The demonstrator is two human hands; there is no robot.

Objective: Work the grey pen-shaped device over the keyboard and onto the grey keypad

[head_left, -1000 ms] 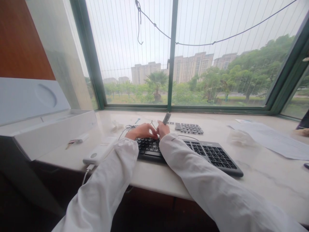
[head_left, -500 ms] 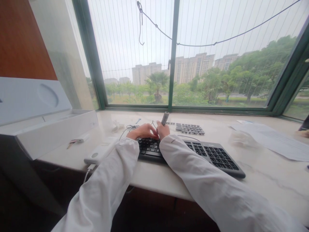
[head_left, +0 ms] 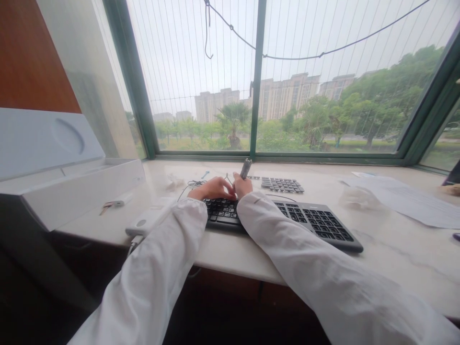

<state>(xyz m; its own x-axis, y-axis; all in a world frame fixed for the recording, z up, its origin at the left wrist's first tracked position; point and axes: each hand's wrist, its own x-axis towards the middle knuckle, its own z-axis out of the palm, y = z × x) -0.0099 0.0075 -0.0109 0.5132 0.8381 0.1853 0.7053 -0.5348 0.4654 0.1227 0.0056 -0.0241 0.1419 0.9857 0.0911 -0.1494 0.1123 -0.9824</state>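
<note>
A black keyboard (head_left: 327,225) lies on the pale marbled counter (head_left: 230,251); its right part shows bare key sockets without caps. In my right hand (head_left: 243,186) is a dark grey cylindrical tool (head_left: 246,168), held upright and slightly tilted, its lower end hidden by the fingers. Beside it my left hand (head_left: 216,188) bends over the keyboard's upper left part, fingertips pinched together close to the right hand. Whatever lies between those fingertips is too small to make out. Behind the keyboard, loose keycaps (head_left: 282,185) are laid out in rows.
An open white box (head_left: 86,191) stands at the left. Near it are a small white object with a metal end (head_left: 117,203) and a white device with a cable (head_left: 149,220). A clear plastic bag (head_left: 359,197) and paper sheets (head_left: 406,199) lie right. Windows border the back.
The view has tilted down slightly, so everything sits a little higher in the picture. Both hands keep nearly the same place and grip over the keyboard.
</note>
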